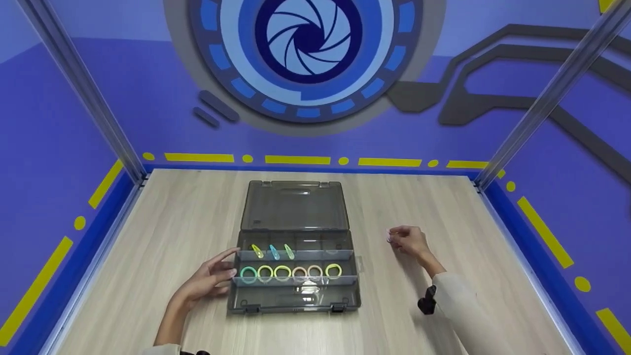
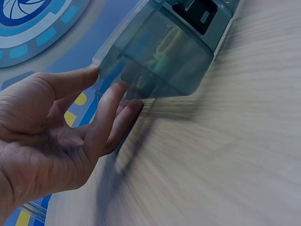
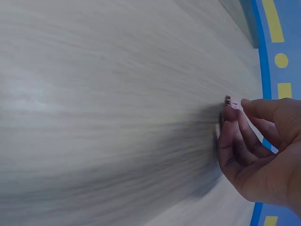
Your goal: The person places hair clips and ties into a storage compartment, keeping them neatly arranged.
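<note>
A translucent grey compartment box (image 1: 296,296) lies on the table with its lid (image 1: 296,204) folded back. Its back row holds a yellow snap hair clip (image 1: 257,251), a blue one (image 1: 274,252) and a green one (image 1: 289,251). Along the middle row stand several hair ties, among them a teal one (image 1: 248,267) and a yellow one (image 1: 333,265). My left hand (image 1: 204,281) touches the box's left side with its fingertips, fingers fairly straight. To the right of the box, my right hand (image 1: 410,241) pinches a small pink hair claw clip (image 3: 231,102), mostly covered by the fingertips.
The wooden tabletop (image 1: 192,207) is bounded by blue printed panels (image 1: 133,98) at the back and sides. Metal posts (image 1: 88,88) stand at the back corners. Two latches, one of them the right latch (image 1: 338,308), project from the box's front edge.
</note>
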The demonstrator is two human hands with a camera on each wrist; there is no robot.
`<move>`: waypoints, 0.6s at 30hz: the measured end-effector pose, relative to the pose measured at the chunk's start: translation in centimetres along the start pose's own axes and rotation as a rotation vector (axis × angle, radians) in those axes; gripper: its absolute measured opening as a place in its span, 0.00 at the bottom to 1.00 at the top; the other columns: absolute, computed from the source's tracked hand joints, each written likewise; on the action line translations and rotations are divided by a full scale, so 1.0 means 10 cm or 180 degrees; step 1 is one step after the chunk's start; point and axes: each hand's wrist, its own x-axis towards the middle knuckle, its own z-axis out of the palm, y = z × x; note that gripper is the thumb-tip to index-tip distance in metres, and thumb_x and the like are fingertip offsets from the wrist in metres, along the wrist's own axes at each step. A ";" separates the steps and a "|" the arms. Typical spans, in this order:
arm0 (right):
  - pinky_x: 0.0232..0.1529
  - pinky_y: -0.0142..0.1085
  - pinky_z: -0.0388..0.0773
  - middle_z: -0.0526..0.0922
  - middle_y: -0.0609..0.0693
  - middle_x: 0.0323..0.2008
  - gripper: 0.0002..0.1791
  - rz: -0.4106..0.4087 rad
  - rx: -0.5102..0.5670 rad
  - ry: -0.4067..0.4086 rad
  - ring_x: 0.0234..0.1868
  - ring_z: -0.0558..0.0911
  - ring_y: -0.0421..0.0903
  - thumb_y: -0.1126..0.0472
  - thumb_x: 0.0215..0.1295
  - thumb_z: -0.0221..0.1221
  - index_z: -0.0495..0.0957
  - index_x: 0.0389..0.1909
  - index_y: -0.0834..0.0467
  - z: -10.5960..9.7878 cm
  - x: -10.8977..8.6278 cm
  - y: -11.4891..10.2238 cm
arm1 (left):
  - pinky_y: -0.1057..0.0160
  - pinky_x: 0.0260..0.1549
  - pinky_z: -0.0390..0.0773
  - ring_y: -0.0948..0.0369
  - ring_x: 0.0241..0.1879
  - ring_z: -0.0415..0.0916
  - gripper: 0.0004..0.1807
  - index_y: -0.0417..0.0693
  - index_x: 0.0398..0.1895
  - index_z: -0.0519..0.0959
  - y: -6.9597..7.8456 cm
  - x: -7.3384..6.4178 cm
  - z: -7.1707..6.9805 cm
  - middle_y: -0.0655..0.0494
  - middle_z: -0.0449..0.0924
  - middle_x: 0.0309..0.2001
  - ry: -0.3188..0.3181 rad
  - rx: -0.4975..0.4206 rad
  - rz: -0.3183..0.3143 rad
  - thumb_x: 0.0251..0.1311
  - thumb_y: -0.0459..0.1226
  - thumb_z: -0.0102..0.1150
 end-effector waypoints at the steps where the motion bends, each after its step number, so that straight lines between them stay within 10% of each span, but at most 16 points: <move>1: 0.29 0.29 0.80 0.89 0.63 0.39 0.14 -0.0028 -0.0033 0.0031 0.33 0.87 0.44 0.68 0.69 0.62 0.82 0.52 0.72 0.01 0.01 0.02 | 0.66 0.37 0.81 0.59 0.49 0.75 0.36 0.54 0.81 0.57 0.00 0.00 0.00 0.35 0.65 0.68 -0.0005 -0.0010 0.0005 0.73 0.41 0.58; 18: 0.30 0.27 0.74 0.88 0.63 0.38 0.13 -0.0577 -0.0772 0.0211 0.35 0.83 0.47 0.70 0.64 0.65 0.84 0.48 0.71 0.12 0.09 0.04 | 0.66 0.37 0.82 0.59 0.49 0.74 0.37 0.54 0.81 0.56 -0.02 -0.01 -0.01 0.34 0.63 0.69 -0.0022 -0.0052 0.0031 0.74 0.40 0.58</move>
